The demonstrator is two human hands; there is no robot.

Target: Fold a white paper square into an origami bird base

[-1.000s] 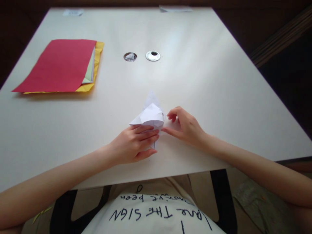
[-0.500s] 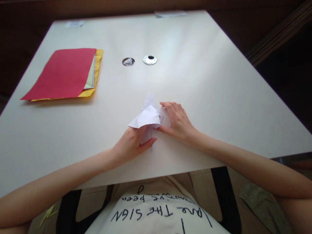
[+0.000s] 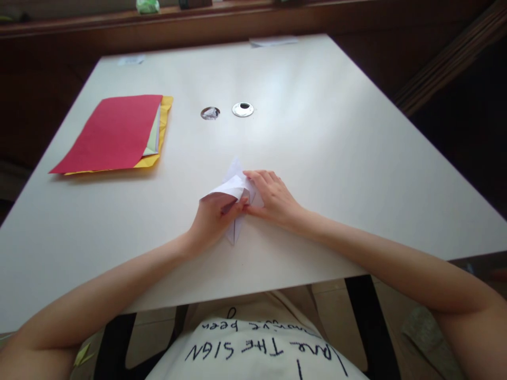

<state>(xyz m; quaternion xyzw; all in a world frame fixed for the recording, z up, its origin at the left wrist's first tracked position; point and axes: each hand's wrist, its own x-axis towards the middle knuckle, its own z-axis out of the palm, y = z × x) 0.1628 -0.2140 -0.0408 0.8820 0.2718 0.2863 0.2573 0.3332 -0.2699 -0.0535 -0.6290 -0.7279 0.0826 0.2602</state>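
Observation:
A folded white paper [image 3: 234, 184] lies near the front middle of the table, one point facing away and another toward me. My left hand [image 3: 214, 216] holds its left side; the fingers are tucked under a raised, curved flap and the thumb reaches to the paper's middle. From the right, my right hand [image 3: 273, 198] grips the paper's right edge, with the fingertips on top and the thumb near my left thumb. The flap hides most of my left fingers.
On the white table [image 3: 336, 158], a red sheet [image 3: 114, 132] lies over a yellow one [image 3: 166, 126] at the left. A round hole [image 3: 210, 113] and a metal-rimmed grommet [image 3: 243, 110] are beyond the hands. Papers lie at the far edge.
My right hand has moved left onto the paper. My left thumb has moved up to the paper's middle, and the flap is lifted more. The view has tilted up slightly.

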